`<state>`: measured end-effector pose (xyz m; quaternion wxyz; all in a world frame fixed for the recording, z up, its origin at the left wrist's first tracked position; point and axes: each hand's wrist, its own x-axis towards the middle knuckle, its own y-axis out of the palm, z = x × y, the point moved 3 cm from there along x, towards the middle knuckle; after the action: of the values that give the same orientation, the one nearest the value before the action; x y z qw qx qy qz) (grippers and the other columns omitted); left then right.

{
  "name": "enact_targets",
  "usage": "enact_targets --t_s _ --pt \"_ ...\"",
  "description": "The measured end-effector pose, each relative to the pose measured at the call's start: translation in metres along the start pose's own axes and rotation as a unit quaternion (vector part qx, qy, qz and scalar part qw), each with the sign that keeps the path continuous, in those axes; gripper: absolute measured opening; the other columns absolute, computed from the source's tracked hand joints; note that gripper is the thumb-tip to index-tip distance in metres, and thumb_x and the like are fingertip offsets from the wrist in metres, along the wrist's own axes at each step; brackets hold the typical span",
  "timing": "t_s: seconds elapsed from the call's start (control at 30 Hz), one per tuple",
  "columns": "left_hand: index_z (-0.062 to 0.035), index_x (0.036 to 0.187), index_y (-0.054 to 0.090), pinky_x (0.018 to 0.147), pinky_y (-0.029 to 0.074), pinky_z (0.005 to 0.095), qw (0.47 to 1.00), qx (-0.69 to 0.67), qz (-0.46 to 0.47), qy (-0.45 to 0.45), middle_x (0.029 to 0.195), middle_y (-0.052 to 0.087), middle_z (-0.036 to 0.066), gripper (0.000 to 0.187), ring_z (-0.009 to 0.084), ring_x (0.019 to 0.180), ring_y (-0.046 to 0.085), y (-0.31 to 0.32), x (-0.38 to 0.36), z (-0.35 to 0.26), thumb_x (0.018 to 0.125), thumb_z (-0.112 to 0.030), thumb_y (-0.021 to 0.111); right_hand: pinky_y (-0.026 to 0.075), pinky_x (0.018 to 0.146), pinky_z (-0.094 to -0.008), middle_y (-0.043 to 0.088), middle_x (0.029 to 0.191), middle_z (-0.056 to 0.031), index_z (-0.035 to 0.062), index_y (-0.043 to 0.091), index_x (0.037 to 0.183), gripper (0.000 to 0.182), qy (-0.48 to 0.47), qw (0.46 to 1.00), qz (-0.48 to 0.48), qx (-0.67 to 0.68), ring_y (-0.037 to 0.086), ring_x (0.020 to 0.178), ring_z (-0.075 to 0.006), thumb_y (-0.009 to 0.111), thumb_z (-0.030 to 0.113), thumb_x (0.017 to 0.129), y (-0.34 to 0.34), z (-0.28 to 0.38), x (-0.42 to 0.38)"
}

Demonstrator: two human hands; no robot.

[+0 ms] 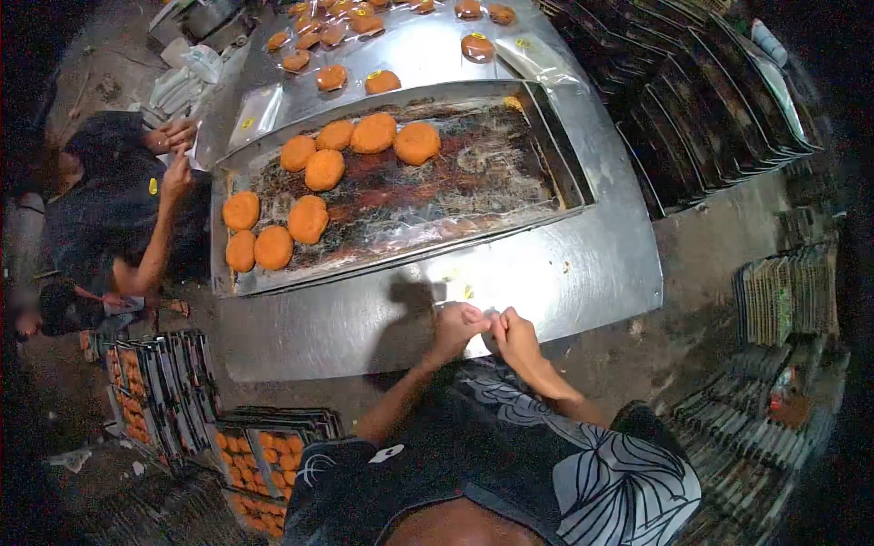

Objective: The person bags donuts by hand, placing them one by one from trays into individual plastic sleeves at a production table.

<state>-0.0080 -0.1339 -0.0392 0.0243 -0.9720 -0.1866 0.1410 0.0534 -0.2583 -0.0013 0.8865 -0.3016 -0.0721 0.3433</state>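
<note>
My left hand [458, 329] and my right hand [516, 338] meet just above the near edge of the metal table, fingertips pinched together. Between them is what looks like a clear plastic bag [469, 291] with a small yellow label, hard to make out in the glare. Beyond my hands lies a large, dark, worn baking tray [455, 196]. Several round orange-brown buns [373, 134] rest on its left and far parts, unwrapped. Farther back, several buns in clear wrapping with yellow labels [382, 82] lie on the table.
Flat clear bags [264, 114] lie by the tray's far left corner. A co-worker [127, 191] sits at the left, hands raised together. Stacked dark trays [710, 109] stand at the right. Racks of trays with buns [259, 455] stand at lower left, more trays [787, 291] at lower right.
</note>
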Motion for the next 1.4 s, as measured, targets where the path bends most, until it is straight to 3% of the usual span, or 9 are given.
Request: enact_targets --t_s 0.1,0.2,0.23,0.27,0.43,0.6,0.67,1.07,1.4 --pt "-0.0022 0.074 0.063 0.065 0.044 0.0283 0.993 0.01 -0.092 0.079 0.072 0.061 0.01 0.013 0.0178 0.07 0.057 0.002 0.009 0.009 0.069 -0.014 0.063 0.041 0.038 -0.0315 0.049 0.049 -0.0095 -0.0001 0.035 0.115 0.033 0.156 0.974 0.04 0.16 0.052 0.043 -0.0207 0.039 0.011 0.085 0.006 0.015 0.006" --pt "-0.0005 0.068 0.059 0.066 0.042 0.031 0.961 0.077 -0.192 0.181 0.07 0.056 0.012 0.009 0.0218 0.072 0.055 -0.015 -0.003 -0.048 0.067 -0.008 0.065 0.034 0.039 -0.0182 0.049 0.074 0.0008 0.0054 0.034 0.121 0.038 0.411 0.566 0.124 0.703 0.04 0.051 -0.0082 0.043 0.014 0.085 0.006 0.05 0.058" --pt "-0.0005 0.068 0.059 0.066 0.042 0.031 0.961 0.076 -0.193 0.181 0.07 0.056 0.012 0.009 0.0218 0.072 0.055 -0.014 -0.001 -0.047 0.067 -0.008 0.065 0.048 0.053 -0.0251 0.051 0.079 -0.0057 0.0049 0.039 0.118 0.032 0.153 0.525 0.247 0.8 0.053 0.064 -0.0145 0.039 0.016 0.088 0.014 0.019 0.077" --pt "-0.0017 0.077 0.057 0.063 0.042 0.0283 0.948 -0.031 -0.247 0.197 0.076 0.056 0.01 0.013 0.0195 0.072 0.054 -0.019 0.004 -0.047 0.068 -0.006 0.064 0.048 0.064 -0.0286 0.052 0.095 -0.0072 0.0061 0.037 0.121 0.04 0.181 0.713 0.13 0.665 0.054 0.078 -0.0169 0.04 0.029 0.088 0.0 0.06 0.089" --pt "-0.0082 0.106 0.046 0.06 0.046 0.0269 0.747 -0.649 -0.135 0.06 0.092 0.055 0.007 0.027 0.0145 0.076 0.055 -0.106 0.028 0.001 0.082 -0.019 0.053 0.04 0.083 -0.033 0.052 0.108 -0.0091 0.005 0.049 0.109 0.037 0.228 0.531 0.215 0.787 0.049 0.098 -0.0188 0.05 0.031 0.083 0.091 0.096 0.102" --pt "-0.0103 0.11 0.042 0.072 0.048 0.0331 0.811 -0.493 -0.304 0.08 0.094 0.052 0.008 0.03 0.0202 0.088 0.053 -0.18 0.009 -0.057 0.085 -0.026 0.048 0.041 0.082 -0.0414 0.058 0.094 -0.0211 -0.0014 0.056 0.098 0.047 -0.053 0.982 0.184 -0.009 0.052 0.097 -0.0321 0.065 0.034 0.068 0.098 0.109 0.248" --pt "-0.0044 0.097 0.05 0.084 0.043 0.0454 0.683 -0.586 -0.425 0.092 0.103 0.051 0.011 0.021 0.0235 0.097 0.05 -0.2 -0.003 -0.07 0.082 -0.02 0.05 0.034 0.085 -0.0528 0.033 0.12 -0.0312 0.0047 0.031 0.124 0.076 0.042 0.919 -0.245 -0.307 0.038 0.105 -0.0454 0.061 0.047 0.068 0.093 0.118 0.29" --pt "-0.008 0.117 0.038 0.089 0.036 0.0477 0.726 -0.593 -0.332 0.105 0.118 0.044 0.01 0.043 0.0277 0.107 0.044 -0.201 0.001 -0.089 0.079 -0.025 0.047 0.04 0.083 -0.0315 0.049 0.113 -0.0095 0.0101 0.043 0.12 0.059 -0.532 0.832 -0.015 -0.158 0.048 0.098 -0.026 0.063 0.011 0.064 0.037 0.192 0.139" --pt "-0.0062 0.124 0.031 0.089 0.036 0.0401 0.842 -0.519 -0.138 0.048 0.117 0.044 0.015 0.053 0.0278 0.104 0.046 -0.112 0.02 -0.09 0.077 -0.026 0.045 0.044 0.065 -0.0324 0.054 0.109 -0.0083 0.0029 0.017 0.132 0.089 -0.381 0.92 -0.072 -0.062 0.051 0.073 -0.0252 0.065 0.012 0.058 0.013 0.147 0.109"
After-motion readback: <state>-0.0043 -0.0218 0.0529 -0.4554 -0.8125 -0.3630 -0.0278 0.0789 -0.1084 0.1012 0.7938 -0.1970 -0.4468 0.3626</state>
